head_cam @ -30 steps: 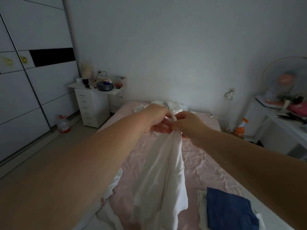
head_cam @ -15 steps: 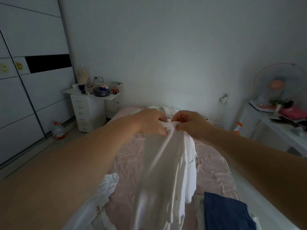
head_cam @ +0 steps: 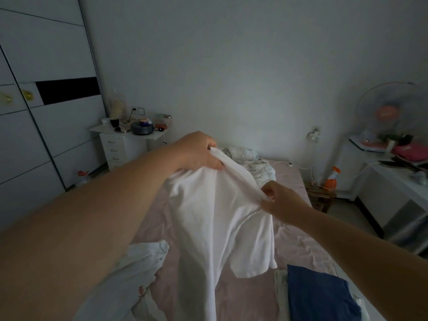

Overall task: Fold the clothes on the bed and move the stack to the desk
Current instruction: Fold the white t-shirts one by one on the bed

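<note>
I hold a white T-shirt (head_cam: 215, 218) up over the pink-sheeted bed (head_cam: 294, 242). My left hand (head_cam: 196, 151) grips its top edge at the left. Lower and to the right, my right hand (head_cam: 280, 200) pinches the same edge, so the fabric stretches between them and the shirt hangs down. A folded stack with a dark blue garment (head_cam: 319, 295) on top lies at the bed's near right. Loose white clothes (head_cam: 136, 269) lie at the near left, and a crumpled heap (head_cam: 250, 163) sits at the bed's far end. The white desk (head_cam: 398, 181) stands at the right.
A white drawer unit (head_cam: 125, 147) with small items stands left of the bed, beside a sliding wardrobe (head_cam: 41, 117). A fan (head_cam: 389, 114) and pink things sit on the desk. An orange spray bottle (head_cam: 331, 179) rests on a small stool between bed and desk.
My hands, close together before, have moved apart. The left rose and the right dropped toward the right, spreading the shirt's top edge open.
</note>
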